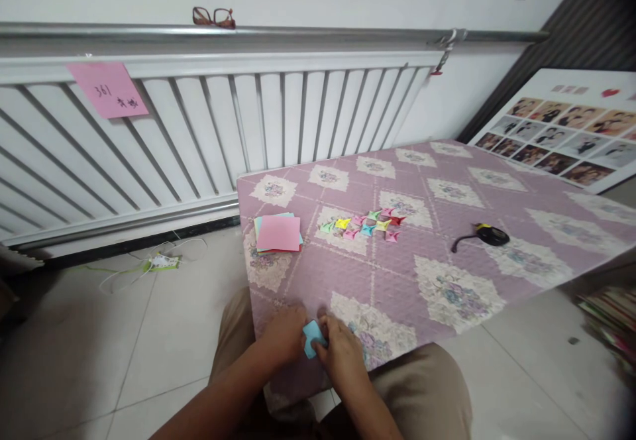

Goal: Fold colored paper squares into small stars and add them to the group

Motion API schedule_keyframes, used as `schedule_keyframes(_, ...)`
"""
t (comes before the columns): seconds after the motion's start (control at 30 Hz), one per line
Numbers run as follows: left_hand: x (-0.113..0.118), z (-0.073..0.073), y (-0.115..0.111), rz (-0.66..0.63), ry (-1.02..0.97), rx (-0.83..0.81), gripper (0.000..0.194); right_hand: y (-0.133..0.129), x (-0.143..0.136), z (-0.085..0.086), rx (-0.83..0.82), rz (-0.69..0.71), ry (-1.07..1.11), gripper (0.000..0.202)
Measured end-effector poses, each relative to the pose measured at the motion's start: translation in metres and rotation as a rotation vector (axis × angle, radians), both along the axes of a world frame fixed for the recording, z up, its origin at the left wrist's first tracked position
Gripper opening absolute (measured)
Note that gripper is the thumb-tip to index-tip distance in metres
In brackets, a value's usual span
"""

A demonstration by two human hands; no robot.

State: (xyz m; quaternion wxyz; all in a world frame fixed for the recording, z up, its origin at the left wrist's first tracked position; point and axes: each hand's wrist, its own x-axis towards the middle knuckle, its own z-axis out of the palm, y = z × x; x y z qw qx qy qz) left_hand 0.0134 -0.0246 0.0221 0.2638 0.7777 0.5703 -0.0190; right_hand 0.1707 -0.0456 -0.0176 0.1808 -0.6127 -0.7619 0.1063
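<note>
Between my two hands is a small folded piece of blue paper (313, 339), low over the near left corner of the table. My left hand (285, 332) closes on its left side, the fingertips partly hidden. From the right, my right hand (344, 350) pinches the paper with thumb and fingers. Farther back on the tablecloth (392, 274) lies a stack of coloured square paper (279, 233), pink on top. To its right sit several small folded paper pieces (368, 230) in green, yellow, pink, blue and red.
A black object with a short strap (491, 234) lies at the table's right. Behind stands a white radiator (293, 115) with a pink note (108, 90); glasses (214, 17) rest on the pipe above. A photo board (561, 122) leans at the far right. A power strip (163, 262) lies on the floor.
</note>
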Motion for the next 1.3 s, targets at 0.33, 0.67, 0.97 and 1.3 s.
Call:
schedule_keyframes(0.33,-0.001,-0.005,0.003,0.028,-0.030,0.002,0.014,-0.004,0.003,-0.009,-0.068,-0.015,0.051,0.043)
schedule_keyframes(0.67,-0.008,-0.015,0.000,-0.057,-0.074,0.036,0.015,-0.002,0.001,0.011,-0.149,0.044,0.064,0.012)
schedule_keyframes(0.97,-0.013,-0.010,-0.002,-0.166,-0.066,0.179,0.005,0.003,0.010,0.007,-0.152,0.174,0.157,0.013)
schedule_keyframes(1.3,-0.007,-0.032,-0.010,-0.223,-0.012,0.663,0.020,0.014,0.018,0.015,0.248,0.264,0.069,0.014)
